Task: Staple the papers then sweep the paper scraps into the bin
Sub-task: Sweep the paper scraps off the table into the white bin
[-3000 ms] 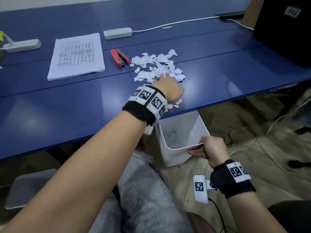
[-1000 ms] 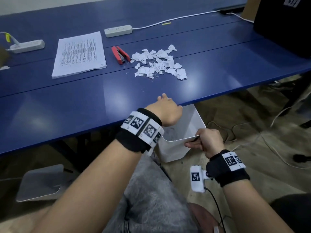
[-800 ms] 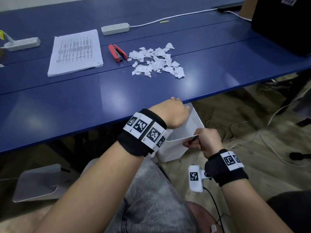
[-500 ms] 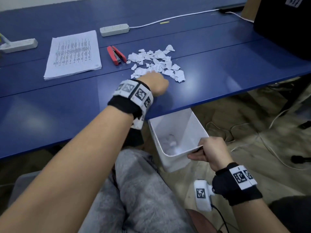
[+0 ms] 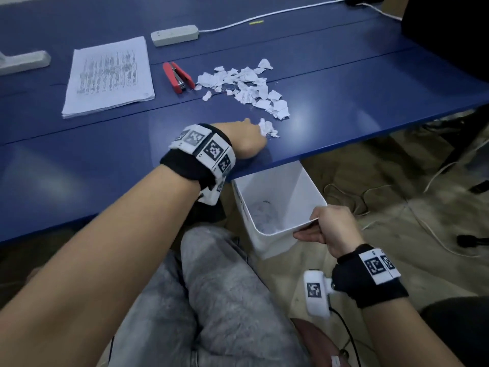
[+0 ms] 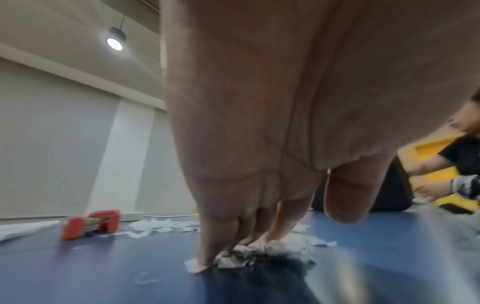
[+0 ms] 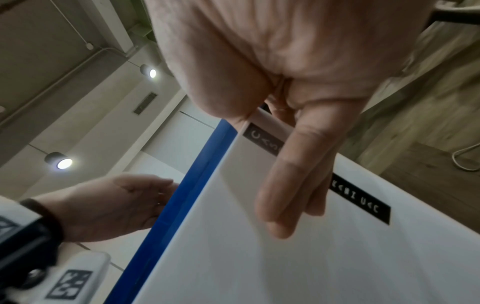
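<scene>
My left hand [image 5: 247,140] lies on the blue table [image 5: 105,165] near its front edge. Its straight fingers [image 6: 215,236] press down on a small clump of paper scraps [image 5: 267,127]. The main pile of torn scraps [image 5: 248,84] lies farther back. Below the table edge, my right hand [image 5: 330,226] grips the rim of the white bin [image 5: 291,186], thumb inside and fingers [image 7: 293,185] on the outer wall [image 7: 285,267]. Some scraps lie in the bin's bottom. The red stapler [image 5: 177,77] and the stack of printed papers [image 5: 108,75] rest at the back left.
Two white power strips [image 5: 174,35] and a white cable lie along the back of the table. A black object stands at the far right. My grey-trousered legs are under the table. Cables lie on the floor to the right. Another person shows in the left wrist view.
My left hand went from the table edge above the bin back to the pile, then dragged a small clump of scraps toward the front edge. The right hand still holds the bin.
</scene>
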